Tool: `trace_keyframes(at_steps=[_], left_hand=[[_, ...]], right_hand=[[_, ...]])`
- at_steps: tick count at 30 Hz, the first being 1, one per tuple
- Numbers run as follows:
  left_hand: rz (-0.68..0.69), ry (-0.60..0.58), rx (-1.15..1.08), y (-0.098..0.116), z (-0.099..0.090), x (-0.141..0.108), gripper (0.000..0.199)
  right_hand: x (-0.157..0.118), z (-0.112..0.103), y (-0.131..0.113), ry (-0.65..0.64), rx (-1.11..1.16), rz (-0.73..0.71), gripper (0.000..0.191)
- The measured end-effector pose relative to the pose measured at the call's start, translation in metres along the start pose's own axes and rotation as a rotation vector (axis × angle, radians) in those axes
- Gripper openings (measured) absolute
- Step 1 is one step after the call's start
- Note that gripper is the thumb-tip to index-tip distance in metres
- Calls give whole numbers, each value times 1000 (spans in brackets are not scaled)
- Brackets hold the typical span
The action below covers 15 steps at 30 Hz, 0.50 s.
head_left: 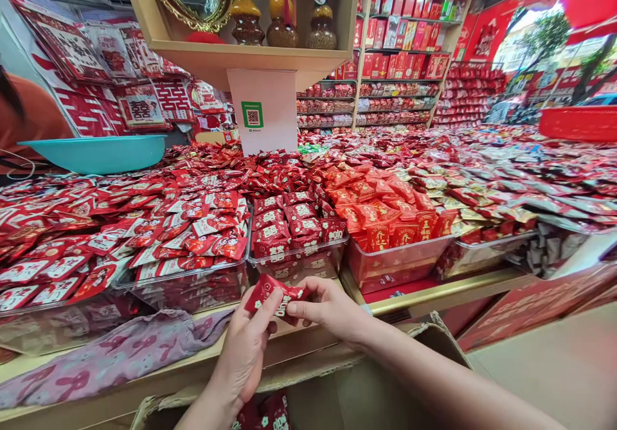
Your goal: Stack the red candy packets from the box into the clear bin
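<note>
Both of my hands hold one small dark red candy packet [264,290] with pale printed characters and flowers. My left hand [253,337] pinches its left side, thumb on top. On the right end, the thumb and fingers of my right hand [325,308] grip the wrapper. Just beyond the packet stands a clear plastic bin [299,259] piled with dark red packets of similar print. Below my hands is an open cardboard box [308,372], with several dark red packets [274,412] at its bottom left.
Bins of red-and-white packets [193,231] stand left, and a bin of orange-red packets [385,218] stands right. A purple patterned cloth [130,356] lies along the counter edge. Behind are a turquoise basin [96,153], a white post [270,112] and a red basin [578,123].
</note>
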<state>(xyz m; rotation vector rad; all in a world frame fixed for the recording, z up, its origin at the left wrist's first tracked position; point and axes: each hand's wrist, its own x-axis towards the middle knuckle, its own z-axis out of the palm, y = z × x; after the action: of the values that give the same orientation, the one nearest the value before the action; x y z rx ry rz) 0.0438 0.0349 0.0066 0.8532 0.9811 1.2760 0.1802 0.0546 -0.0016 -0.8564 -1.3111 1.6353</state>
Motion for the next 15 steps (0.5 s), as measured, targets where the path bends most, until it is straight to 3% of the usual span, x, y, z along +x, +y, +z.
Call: trace_keyframes(at_steps=[6, 15], left_hand=[[-26, 10, 28, 0, -1, 1, 19], [114, 60, 203, -7, -2, 2, 27]], right_hand=[[0, 2, 1, 43, -7, -76, 33], [-2, 4, -1, 117, -46, -34, 38]])
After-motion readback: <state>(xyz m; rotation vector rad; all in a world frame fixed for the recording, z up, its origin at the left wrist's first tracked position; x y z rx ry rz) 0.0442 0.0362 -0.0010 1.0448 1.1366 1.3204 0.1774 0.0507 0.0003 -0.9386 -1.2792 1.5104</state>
